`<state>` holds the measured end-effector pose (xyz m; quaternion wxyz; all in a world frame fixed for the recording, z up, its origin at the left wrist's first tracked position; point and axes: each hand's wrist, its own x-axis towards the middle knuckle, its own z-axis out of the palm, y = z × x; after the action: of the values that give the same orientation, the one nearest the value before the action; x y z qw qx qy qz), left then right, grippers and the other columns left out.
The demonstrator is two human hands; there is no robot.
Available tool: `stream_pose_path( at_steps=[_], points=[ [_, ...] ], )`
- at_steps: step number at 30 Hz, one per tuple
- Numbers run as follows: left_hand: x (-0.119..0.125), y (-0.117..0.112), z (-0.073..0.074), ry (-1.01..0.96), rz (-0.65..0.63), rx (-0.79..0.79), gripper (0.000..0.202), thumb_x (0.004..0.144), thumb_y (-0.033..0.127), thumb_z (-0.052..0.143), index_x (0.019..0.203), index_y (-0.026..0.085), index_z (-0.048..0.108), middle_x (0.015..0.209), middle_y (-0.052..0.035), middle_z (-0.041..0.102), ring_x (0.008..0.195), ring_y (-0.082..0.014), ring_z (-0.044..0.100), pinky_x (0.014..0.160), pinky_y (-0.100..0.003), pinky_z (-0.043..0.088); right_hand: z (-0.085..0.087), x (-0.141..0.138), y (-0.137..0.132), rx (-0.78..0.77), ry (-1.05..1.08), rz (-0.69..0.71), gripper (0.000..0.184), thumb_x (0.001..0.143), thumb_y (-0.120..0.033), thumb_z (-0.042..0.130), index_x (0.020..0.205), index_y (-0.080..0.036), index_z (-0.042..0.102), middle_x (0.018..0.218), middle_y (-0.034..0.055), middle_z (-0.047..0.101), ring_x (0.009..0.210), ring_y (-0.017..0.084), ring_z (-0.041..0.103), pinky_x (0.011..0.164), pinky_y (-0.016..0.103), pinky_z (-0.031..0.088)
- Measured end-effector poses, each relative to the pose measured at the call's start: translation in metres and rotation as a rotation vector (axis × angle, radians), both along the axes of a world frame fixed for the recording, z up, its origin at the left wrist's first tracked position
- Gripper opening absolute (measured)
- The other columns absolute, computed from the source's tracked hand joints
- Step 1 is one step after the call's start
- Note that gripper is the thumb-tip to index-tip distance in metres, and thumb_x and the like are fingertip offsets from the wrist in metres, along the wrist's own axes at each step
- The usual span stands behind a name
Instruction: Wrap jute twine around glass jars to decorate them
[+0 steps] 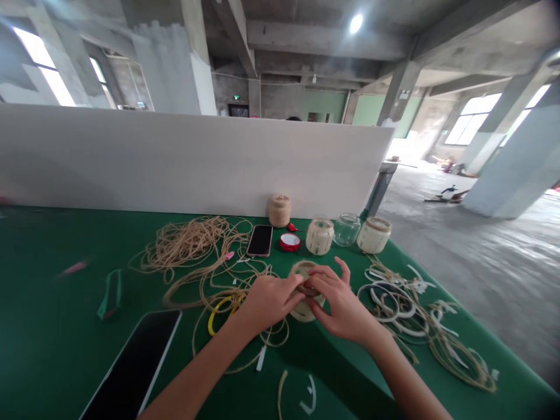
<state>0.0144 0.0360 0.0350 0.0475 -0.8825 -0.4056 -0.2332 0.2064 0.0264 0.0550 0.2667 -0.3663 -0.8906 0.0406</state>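
A pale, covered glass jar (303, 313) stands on the green table in front of me, with brown twine around its neck. My left hand (275, 296) is closed at the near left of the rim, thumb and fingers pressing on the neck. From the right, my right hand (335, 297) pinches at the same twine-bound neck, one finger raised. Where the fingertips meet, the exact hold on the twine is hidden. Loose jute twine (188, 242) lies in a tangled heap to the left, its strands running towards the jar. A yellow ring (213, 318) sits among them.
Behind the jar stand a twine-wrapped jar (279, 211), a red tape roll (290, 242), a pale jar (319, 237), a clear jar (347, 230) and another pale jar (374, 235). A phone (260, 240), a tablet (135, 364) and white rings (385, 300) lie around. A white panel (175, 163) borders the back.
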Motion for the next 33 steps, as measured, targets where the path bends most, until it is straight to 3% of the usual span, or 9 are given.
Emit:
stream_pose_path(
  at_steps=[5,8,15,23,28,33],
  points=[
    [0.003,-0.003,0.002,-0.009,-0.004,-0.062,0.026,0.09,0.036,0.037,0.109,0.02,0.046,0.077,0.0011,0.066,0.065,-0.0147,0.062,0.056,-0.024,0.04,-0.002,0.0,0.001,-0.009,0.006,0.006,0.01,0.081,-0.012,0.044,0.079,-0.021,0.047,0.088,0.0025,0.061,0.103,0.02,0.049,0.103,0.053,-0.003],
    [-0.006,0.0,0.005,0.011,-0.038,-0.056,0.031,0.09,0.038,0.037,0.115,0.02,0.044,0.075,0.0008,0.065,0.064,-0.0138,0.061,0.056,-0.023,0.04,-0.002,0.001,0.002,-0.004,0.003,0.004,0.011,0.08,-0.011,0.043,0.078,-0.021,0.046,0.085,0.0025,0.061,0.101,0.02,0.049,0.102,0.053,-0.002],
    [-0.025,0.012,0.006,0.081,0.026,0.007,0.04,0.09,0.044,0.035,0.121,0.022,0.044,0.065,0.0013,0.062,0.052,-0.012,0.056,0.047,-0.02,0.033,-0.002,0.009,0.005,0.024,-0.008,-0.011,0.017,0.076,-0.007,0.042,0.084,-0.02,0.05,0.088,0.0049,0.061,0.104,0.022,0.048,0.102,0.054,0.005],
    [-0.02,0.015,0.001,0.117,0.054,0.031,0.042,0.093,0.042,0.029,0.132,0.027,0.032,0.067,0.0034,0.064,0.052,-0.0106,0.056,0.046,-0.019,0.031,-0.001,0.013,0.007,-0.001,-0.01,-0.015,0.018,0.074,-0.007,0.043,0.083,-0.021,0.05,0.089,0.004,0.062,0.106,0.022,0.047,0.102,0.054,0.005],
    [-0.016,0.017,-0.005,0.096,0.109,0.051,0.038,0.092,0.041,0.031,0.125,0.026,0.041,0.076,0.0015,0.067,0.06,-0.0129,0.061,0.05,-0.021,0.036,0.002,0.012,0.005,-0.003,-0.011,-0.068,0.011,0.076,-0.014,0.049,0.082,-0.022,0.053,0.083,0.0028,0.063,0.11,0.024,0.045,0.101,0.056,0.0],
    [-0.011,0.018,-0.007,0.045,0.096,0.1,0.034,0.092,0.037,0.034,0.121,0.023,0.044,0.081,0.0009,0.069,0.064,-0.0132,0.063,0.054,-0.022,0.039,-0.001,0.003,0.003,0.03,0.006,-0.095,0.02,0.079,-0.027,0.053,0.099,-0.023,0.053,0.096,0.0058,0.064,0.112,0.026,0.043,0.1,0.057,-0.003]
  ],
)
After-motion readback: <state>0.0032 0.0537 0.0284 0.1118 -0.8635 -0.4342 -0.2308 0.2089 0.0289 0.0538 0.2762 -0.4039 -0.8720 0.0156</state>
